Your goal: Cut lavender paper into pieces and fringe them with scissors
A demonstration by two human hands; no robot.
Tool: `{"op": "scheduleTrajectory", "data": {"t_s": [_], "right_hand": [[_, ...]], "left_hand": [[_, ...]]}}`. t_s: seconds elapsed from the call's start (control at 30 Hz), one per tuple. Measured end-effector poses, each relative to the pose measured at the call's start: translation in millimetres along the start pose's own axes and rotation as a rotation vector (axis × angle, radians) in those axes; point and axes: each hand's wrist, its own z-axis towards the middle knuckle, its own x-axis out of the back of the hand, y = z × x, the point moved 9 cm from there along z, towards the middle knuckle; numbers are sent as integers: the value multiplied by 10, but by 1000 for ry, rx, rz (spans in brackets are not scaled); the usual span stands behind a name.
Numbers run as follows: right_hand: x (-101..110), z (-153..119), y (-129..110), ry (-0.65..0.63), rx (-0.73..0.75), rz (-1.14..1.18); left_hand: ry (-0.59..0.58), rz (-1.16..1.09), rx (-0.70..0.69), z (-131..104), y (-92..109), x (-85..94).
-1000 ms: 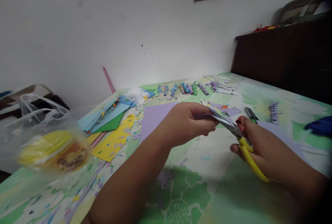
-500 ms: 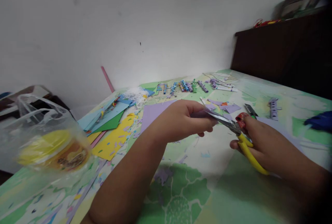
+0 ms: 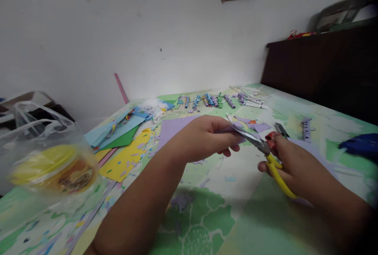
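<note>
My left hand (image 3: 208,138) is closed in a pinch on a small piece of purple paper (image 3: 241,140), mostly hidden by the fingers. My right hand (image 3: 298,160) grips scissors (image 3: 279,178) with a yellow handle and red wrapping on one loop. The metal blades point left and meet the paper at my left fingertips; how far they are parted is hard to see. Beyond the hands lie purple paper scraps (image 3: 261,127). A larger purple sheet (image 3: 173,129) lies partly behind my left wrist, and a cutter (image 3: 282,129) is just past my right hand.
Decorated paper tubes (image 3: 209,100) line the back, with another purple tube (image 3: 306,129) at right. Left are coloured sheets (image 3: 128,138), white string (image 3: 153,108) and a yellow-lidded tub (image 3: 75,176) in a clear bag. A blue object (image 3: 358,147) lies far right.
The view has shifted slightly, so the table things sit a little further left. Both hands keep the same hold, with the scissor blades still at the purple paper.
</note>
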Motion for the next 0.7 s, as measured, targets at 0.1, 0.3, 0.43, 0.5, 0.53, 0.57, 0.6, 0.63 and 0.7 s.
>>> {"op": "scheduleTrajectory", "data": {"t_s": [0.1, 0.3, 0.43, 0.5, 0.53, 0.57, 0.6, 0.63, 0.7], "right_hand": [[-45, 0, 29, -49, -15, -56], [-21, 6, 52, -7, -31, 10], [-61, 7, 77, -32, -83, 75], [-87, 11, 74, -58, -100, 98], [-103, 12, 68, -78, -104, 110], [-119, 13, 57, -99, -104, 125], [-127, 12, 48, -114, -104, 141], [-131, 10, 38, -126, -104, 158], [-131, 2, 20, -142, -102, 185]], "left_hand": [[4, 25, 16, -3, 0, 4], [172, 45, 23, -16, 1, 128], [278, 5, -34, -19, 13, 200], [304, -19, -54, -18, 16, 217], [313, -28, -58, -19, 16, 223], [319, -31, -58, -19, 14, 227], [322, -30, -51, -19, 9, 227], [317, -23, -40, -16, 0, 222], [283, -4, -12, -4, -24, 185]]}}
